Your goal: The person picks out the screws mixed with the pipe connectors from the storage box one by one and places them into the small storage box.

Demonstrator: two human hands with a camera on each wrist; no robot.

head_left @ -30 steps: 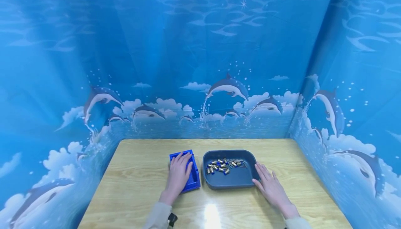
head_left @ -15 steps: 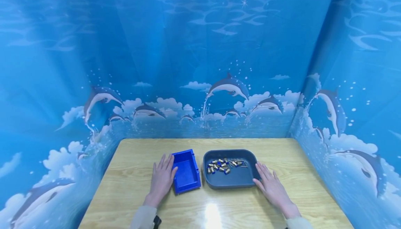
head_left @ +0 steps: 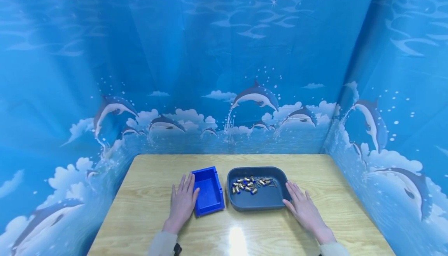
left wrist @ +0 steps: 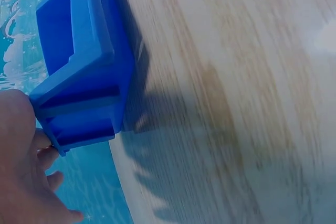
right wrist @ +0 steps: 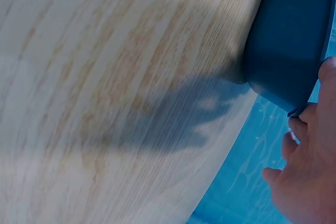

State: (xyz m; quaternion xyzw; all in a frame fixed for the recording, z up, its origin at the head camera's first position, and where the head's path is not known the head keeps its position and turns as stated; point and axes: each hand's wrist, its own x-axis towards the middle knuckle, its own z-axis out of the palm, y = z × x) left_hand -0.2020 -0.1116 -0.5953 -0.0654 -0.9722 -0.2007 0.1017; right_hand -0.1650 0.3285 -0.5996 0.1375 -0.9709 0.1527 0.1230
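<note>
In the head view my left hand (head_left: 182, 203) lies with straight fingers along the left side of a blue plastic bin (head_left: 208, 192), fingertips and thumb at its rim. The bin is bare inside. My right hand (head_left: 305, 211) rests flat-fingered against the right end of a dark grey tray (head_left: 259, 204). Toward the left of that tray lies a pile of small brass fittings (head_left: 247, 186) with blue ends, and thin metal pins or screws (head_left: 266, 181) lie beside them. The wrist views show the left fingers (left wrist: 48, 156) at the bin's edge and the right fingers (right wrist: 298, 127) at the tray's rim.
Both containers stand side by side on a light wooden table (head_left: 147, 186), a narrow gap between them. A blue curtain (head_left: 224, 73) printed with dolphins hangs behind the table and along its sides. A bright reflection shows on the table's near part.
My left hand has moved left, from over the blue bin to its left side, uncovering the inside. The right hand and the grey tray stay in place.
</note>
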